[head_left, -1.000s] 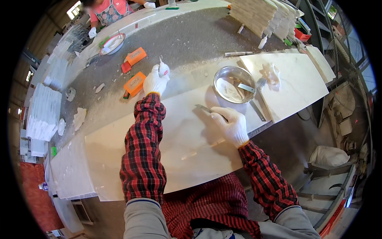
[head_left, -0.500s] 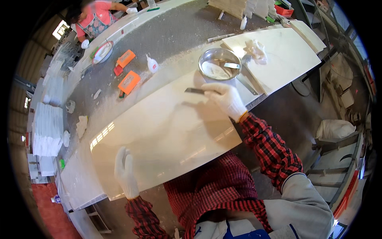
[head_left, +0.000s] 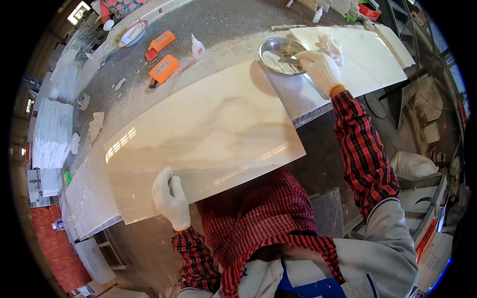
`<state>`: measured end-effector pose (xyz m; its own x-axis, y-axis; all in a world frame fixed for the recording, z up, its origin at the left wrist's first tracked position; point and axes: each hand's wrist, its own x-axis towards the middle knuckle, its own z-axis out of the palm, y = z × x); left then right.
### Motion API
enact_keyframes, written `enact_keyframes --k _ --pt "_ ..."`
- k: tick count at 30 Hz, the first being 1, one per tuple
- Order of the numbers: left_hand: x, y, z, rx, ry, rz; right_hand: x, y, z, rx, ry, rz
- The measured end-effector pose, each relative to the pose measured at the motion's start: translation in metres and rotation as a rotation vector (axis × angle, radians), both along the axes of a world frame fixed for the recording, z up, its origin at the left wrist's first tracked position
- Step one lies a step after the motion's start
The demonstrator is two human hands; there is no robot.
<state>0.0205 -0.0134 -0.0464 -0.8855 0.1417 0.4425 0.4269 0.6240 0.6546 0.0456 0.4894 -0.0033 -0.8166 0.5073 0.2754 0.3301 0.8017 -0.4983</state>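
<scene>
My right hand [head_left: 320, 69], in a white knit glove, grips a flat scraper blade [head_left: 290, 61] and holds it over the round metal bowl [head_left: 263, 48]. White paste [head_left: 274, 61] lies in the bowl; part of the bowl's right side is behind my hand. A large polished slab, cream with grey veins [head_left: 208, 124], lies on the bench before me. Over its near left edge is my left hand [head_left: 170, 196], also gloved, with thumb and fingers apart and nothing visible in it. Whether it presses on the slab I cannot tell.
A white crumpled cloth [head_left: 330, 47] rests on another pale slab [head_left: 367, 64] at the right. Orange boxes [head_left: 164, 68] and a white squeeze bottle [head_left: 198, 47] stand beyond my slab. At the far left are stacked pale slabs [head_left: 52, 131]. Part of another person [head_left: 124, 7] shows at the top left.
My right hand has moved right and away from me, carrying the scraper from above the slab to the bowl. My left hand's fingers have shifted slightly at the slab's edge. The view has tilted downward.
</scene>
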Motion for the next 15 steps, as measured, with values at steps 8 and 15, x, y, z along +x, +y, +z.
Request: enact_keyframes --k 8,15 --pt "0.000 0.002 0.001 -0.028 -0.005 -0.003 -0.010 0.013 0.002 -0.327 -0.037 0.083" --pt "0.004 0.001 -0.001 -0.010 0.002 0.016 -0.001 0.017 -0.003 -0.735 0.091 0.093"
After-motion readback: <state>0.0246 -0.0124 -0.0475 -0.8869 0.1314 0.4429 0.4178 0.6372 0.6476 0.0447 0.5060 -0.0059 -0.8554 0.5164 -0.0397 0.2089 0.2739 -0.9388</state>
